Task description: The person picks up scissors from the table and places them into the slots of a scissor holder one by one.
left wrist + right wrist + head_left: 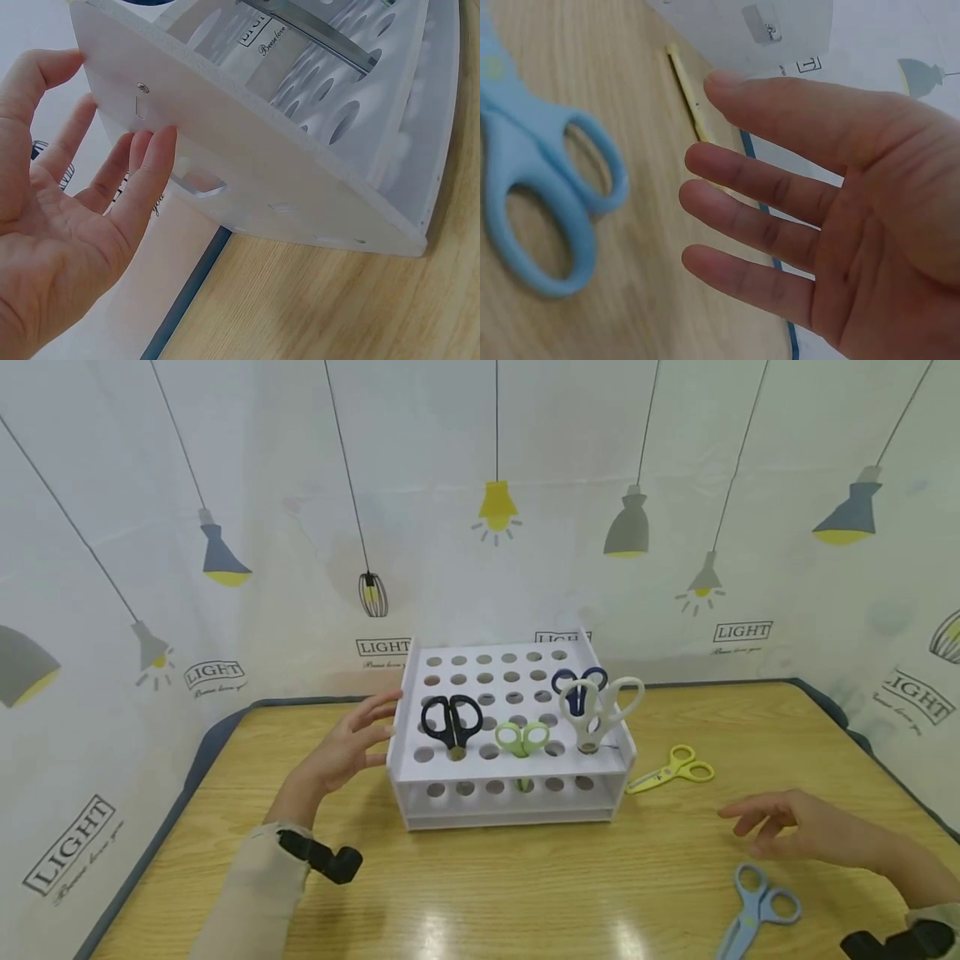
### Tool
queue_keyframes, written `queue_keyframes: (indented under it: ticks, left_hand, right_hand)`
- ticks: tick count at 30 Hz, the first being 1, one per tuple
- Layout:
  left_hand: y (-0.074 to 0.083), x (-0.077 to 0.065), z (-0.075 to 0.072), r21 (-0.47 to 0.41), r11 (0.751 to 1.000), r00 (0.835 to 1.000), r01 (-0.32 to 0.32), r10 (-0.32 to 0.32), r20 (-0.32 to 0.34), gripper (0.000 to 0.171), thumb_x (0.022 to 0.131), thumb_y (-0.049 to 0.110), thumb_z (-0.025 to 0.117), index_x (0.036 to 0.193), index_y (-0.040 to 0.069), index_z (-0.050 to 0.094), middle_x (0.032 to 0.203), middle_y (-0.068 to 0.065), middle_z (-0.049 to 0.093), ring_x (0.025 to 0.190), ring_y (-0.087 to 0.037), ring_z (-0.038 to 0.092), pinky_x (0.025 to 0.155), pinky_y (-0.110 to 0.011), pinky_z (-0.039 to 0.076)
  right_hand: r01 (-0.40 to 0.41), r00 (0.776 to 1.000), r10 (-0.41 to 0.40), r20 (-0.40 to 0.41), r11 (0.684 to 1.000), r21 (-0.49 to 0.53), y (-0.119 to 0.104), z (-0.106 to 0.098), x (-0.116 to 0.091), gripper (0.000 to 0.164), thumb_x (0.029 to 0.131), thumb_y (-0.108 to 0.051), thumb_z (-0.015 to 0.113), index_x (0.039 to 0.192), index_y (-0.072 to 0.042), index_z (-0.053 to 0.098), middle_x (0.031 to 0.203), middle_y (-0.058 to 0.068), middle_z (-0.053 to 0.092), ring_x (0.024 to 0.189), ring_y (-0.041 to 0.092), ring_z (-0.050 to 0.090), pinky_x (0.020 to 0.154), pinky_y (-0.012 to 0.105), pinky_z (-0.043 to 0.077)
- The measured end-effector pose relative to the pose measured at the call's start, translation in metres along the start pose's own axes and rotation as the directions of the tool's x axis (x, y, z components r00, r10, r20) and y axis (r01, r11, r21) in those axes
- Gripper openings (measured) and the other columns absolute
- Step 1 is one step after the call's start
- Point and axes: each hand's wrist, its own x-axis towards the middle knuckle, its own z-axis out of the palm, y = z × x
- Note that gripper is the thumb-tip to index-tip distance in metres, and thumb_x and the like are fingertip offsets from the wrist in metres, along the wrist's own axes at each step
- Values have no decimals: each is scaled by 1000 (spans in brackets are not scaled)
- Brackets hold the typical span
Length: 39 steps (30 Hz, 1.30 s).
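Observation:
A white rack (517, 768) with rows of round holes stands on the table. Upright in its holes are black scissors (452, 724), small light green scissors (522, 739), dark blue scissors (577, 681) and white scissors (590, 727). My left hand (347, 743) rests its fingertips against the rack's left side panel (225, 135), fingers loosely spread. Over the table on the right, my right hand (806, 828) is empty, its fingers (742, 225) extended and apart. Light blue scissors (753, 910) lie just below it. Yellow scissors (675, 768) lie between this hand and the rack.
The wooden table (525, 893) has a dark blue edge (172, 810). Behind and along both sides hangs a pale curtain (435, 460) printed with lamps. A black wrist camera (322, 857) is strapped over the left sleeve, another (900, 941) at the right wrist.

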Motion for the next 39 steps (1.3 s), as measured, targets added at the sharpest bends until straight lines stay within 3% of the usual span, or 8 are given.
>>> queue_keyframes:
  ticks: [6,13,20,23,32,39]
  left_hand:
    - [-1,0,0,8,1000,1000,-6,6,7,56,92,9,51,143,14,29,143,-16,24,118,-30,41,85,-44,47]
    - [-1,1,-1,23,1000,1000,-13,12,8,55,93,11,51,143,13,28,144,-17,23,119,-30,40,85,-43,48]
    - [-1,2,0,10,1000,1000,-9,8,10,56,92,10,51,143,13,29,143,-16,24,117,-28,43,85,-43,48]
    - [-1,1,0,11,1000,1000,-16,16,12,55,93,9,51,143,13,28,143,-18,22,115,-27,45,84,-42,48]
    - [-1,-1,-1,8,1000,1000,-24,24,13,55,93,9,51,143,13,29,143,-18,23,114,-27,46,84,-42,49]
    - [-1,0,0,2,1000,1000,-23,23,8,55,93,9,51,143,13,29,143,-18,23,113,-28,47,83,-42,49]
  right_hand:
    - [-49,997,50,-51,999,11,15,16,-21,42,88,4,53,130,-3,50,114,1,59,91,13,57,67,28,51]
    - [-58,982,32,-186,989,-135,28,34,-38,45,83,1,61,126,-10,55,113,-15,56,92,6,54,66,22,47]
    - [-28,969,8,-245,997,-79,35,49,-43,50,81,7,62,128,-8,52,122,-24,47,101,-4,48,73,16,46]
    - [-22,963,-5,-269,995,-96,36,53,-44,50,80,5,64,127,-7,53,121,-23,47,103,-6,46,77,13,44]
    - [-118,943,54,-330,977,-177,31,59,-44,46,80,-4,68,125,-10,56,109,-11,52,99,-4,47,76,12,43]
    - [-76,945,16,-326,982,-171,32,63,-43,53,77,-2,70,127,-9,54,108,-5,51,102,-7,44,81,8,41]
